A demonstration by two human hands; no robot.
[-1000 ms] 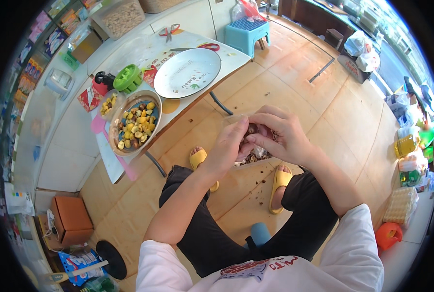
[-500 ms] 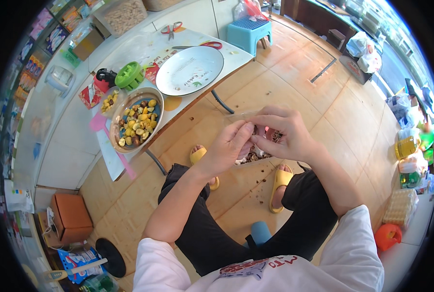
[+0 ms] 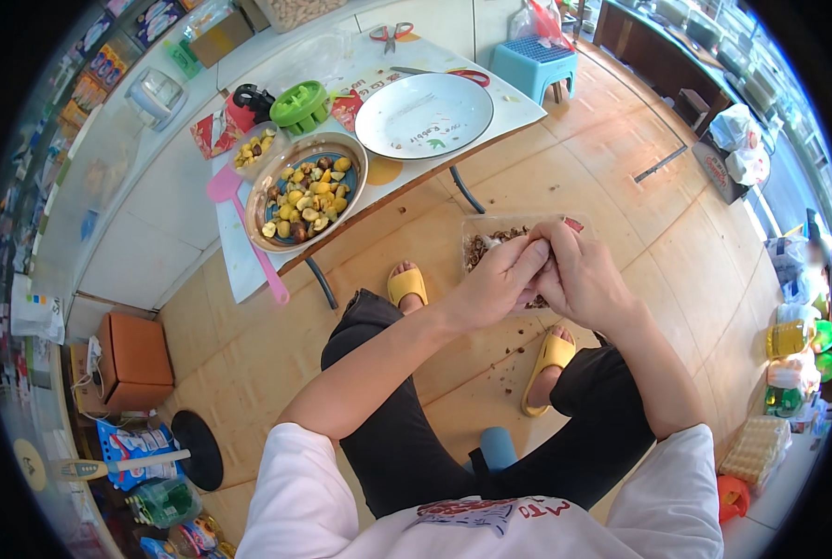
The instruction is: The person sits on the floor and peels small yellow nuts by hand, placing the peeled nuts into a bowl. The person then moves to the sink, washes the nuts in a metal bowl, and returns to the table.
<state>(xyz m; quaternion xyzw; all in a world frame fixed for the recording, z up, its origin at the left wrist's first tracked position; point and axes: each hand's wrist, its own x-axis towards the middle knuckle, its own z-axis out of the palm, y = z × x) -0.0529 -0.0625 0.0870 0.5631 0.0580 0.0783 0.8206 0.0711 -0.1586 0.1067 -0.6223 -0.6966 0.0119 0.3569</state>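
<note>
My left hand (image 3: 495, 287) and my right hand (image 3: 585, 279) meet fingertip to fingertip, both closed. Whatever they pinch is hidden behind the fingers. Below them on the floor sits a clear plastic bin (image 3: 474, 222) with brown shell scraps (image 3: 476, 248) in it. On the low table to the left, a brown-rimmed bowl (image 3: 357, 194) holds yellow peeled chestnuts (image 3: 296, 200), a few with brown skin. Beside it a small clear container (image 3: 239, 160) has more yellow pieces. A large white plate (image 3: 416, 114) lies farther back, bearing a few small crumbs.
A green slotted gadget (image 3: 301, 107), a pink long-handled spoon (image 3: 265, 265) and red-handled scissors (image 3: 392, 36) lie on the table (image 3: 239, 276). A blue stool (image 3: 534, 67) stands behind its far end. My feet in yellow slippers (image 3: 551, 363) flank the bin. Bottles and bags line the right wall.
The view has swung left, so the table and floor appear shifted right. My hands stay together, now fingertip against fingertip over the bin; more of the bin shows.
</note>
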